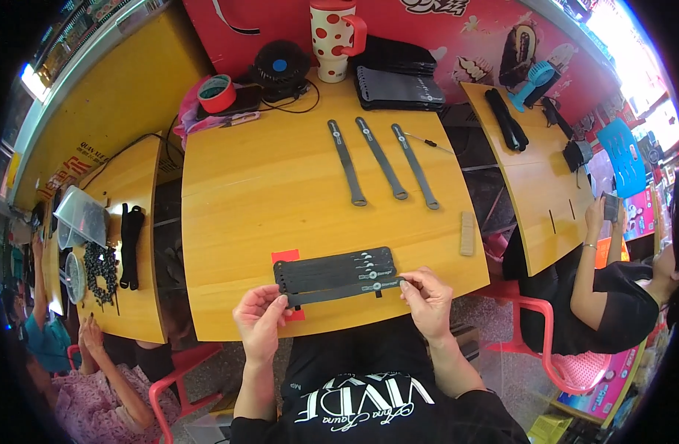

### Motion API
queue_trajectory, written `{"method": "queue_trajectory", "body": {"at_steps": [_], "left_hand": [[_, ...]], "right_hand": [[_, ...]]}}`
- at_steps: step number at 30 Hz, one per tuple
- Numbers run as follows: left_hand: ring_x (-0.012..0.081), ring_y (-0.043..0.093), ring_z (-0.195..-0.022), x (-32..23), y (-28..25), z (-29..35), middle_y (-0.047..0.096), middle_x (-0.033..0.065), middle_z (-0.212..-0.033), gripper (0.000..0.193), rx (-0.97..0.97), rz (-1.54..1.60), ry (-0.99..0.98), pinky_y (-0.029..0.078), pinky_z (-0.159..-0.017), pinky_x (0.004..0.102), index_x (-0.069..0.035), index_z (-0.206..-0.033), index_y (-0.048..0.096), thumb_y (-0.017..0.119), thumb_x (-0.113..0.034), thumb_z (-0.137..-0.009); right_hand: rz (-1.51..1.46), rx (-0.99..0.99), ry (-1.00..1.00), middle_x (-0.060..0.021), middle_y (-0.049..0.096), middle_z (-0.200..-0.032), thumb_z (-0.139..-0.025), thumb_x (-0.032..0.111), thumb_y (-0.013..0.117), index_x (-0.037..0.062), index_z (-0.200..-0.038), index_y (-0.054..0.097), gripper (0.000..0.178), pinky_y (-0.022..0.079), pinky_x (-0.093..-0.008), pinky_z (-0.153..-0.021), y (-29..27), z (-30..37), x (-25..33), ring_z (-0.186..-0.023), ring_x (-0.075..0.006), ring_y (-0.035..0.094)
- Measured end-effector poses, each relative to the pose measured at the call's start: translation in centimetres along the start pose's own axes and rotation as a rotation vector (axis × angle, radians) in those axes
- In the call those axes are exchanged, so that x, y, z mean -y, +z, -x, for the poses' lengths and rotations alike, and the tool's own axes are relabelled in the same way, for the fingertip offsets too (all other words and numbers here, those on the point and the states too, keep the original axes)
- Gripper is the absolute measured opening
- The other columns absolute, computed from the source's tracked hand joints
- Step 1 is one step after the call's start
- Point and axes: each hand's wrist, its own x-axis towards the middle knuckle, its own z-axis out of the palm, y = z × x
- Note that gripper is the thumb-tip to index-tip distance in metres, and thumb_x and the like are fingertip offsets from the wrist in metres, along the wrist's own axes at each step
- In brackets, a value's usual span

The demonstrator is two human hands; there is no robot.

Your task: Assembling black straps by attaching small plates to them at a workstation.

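Between my left hand (pixel 259 322) and my right hand (pixel 428 302), a dark grey flat strap (pixel 332 294) with a white print is stretched level at the table's near edge. Each hand pinches one end between thumb and fingers. Just beyond it lies a neat row of similar straps (pixel 321 272), overlapping and lined up side by side. Red tape (pixel 285 256) shows under their left end. Farther off, three single straps (pixel 346 161) lie apart, side by side and slanting.
At the back of my table (pixel 243 200) stand a dotted tumbler (pixel 330 37), a black fan (pixel 279 66), a red tape roll (pixel 215 94) and a dark strap pile (pixel 398 87). A beige ribbed block (pixel 467 234) lies right. Co-workers sit at tables on both sides.
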Motion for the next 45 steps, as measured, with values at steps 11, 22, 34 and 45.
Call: {"method": "queue_trajectory", "body": {"at_steps": [11, 22, 34, 45], "left_hand": [[0.0074, 0.056, -0.054, 0.4, 0.5, 0.1, 0.064, 0.0069, -0.081, 0.016, -0.122, -0.046, 0.012, 0.048, -0.049, 0.0192, 0.004, -0.100, 0.062, 0.064, 0.008, -0.085], [0.0097, 0.062, -0.059, 0.0, -0.1, 0.1, 0.066, 0.0070, -0.079, 0.014, -0.149, -0.055, 0.025, 0.048, -0.049, 0.0191, 0.002, -0.096, 0.063, 0.067, 0.008, -0.084], [0.0080, 0.063, -0.062, 0.8, 0.8, 0.6, 0.066, 0.0046, -0.075, 0.007, -0.189, -0.213, 0.078, 0.048, -0.051, 0.0198, 0.002, -0.086, 0.065, 0.071, 0.005, -0.083], [0.0106, 0.065, -0.064, 0.7, 0.6, 0.1, 0.065, 0.0061, -0.079, 0.004, -0.149, -0.146, 0.063, 0.053, -0.053, 0.0206, 0.005, -0.088, 0.067, 0.067, 0.007, -0.085]], "right_hand": [[0.045, -0.068, 0.019, -0.0025, 0.060, -0.084, -0.081, -0.013, 0.064, -0.0015, -0.101, 0.060, 0.024, 0.044, -0.0165, -0.060, 0.7, -0.2, -1.6, -0.069, -0.0034, 0.055], [0.159, -0.087, -0.052, -0.0008, 0.060, -0.079, -0.079, -0.013, 0.065, -0.0001, -0.096, 0.060, 0.022, 0.043, -0.0164, -0.055, 1.5, -0.4, -1.7, -0.065, -0.0028, 0.055], [-0.009, -0.074, 0.027, -0.0014, 0.057, -0.081, -0.081, -0.014, 0.063, -0.0005, -0.099, 0.058, 0.024, 0.043, -0.0184, -0.063, 0.2, -0.2, -1.9, -0.070, -0.0048, 0.054], [-0.043, -0.075, 0.046, -0.0019, 0.057, -0.083, -0.081, -0.013, 0.063, -0.0008, -0.099, 0.056, 0.022, 0.043, -0.0187, -0.066, 0.2, -0.2, -2.0, -0.073, -0.0058, 0.054]]}}
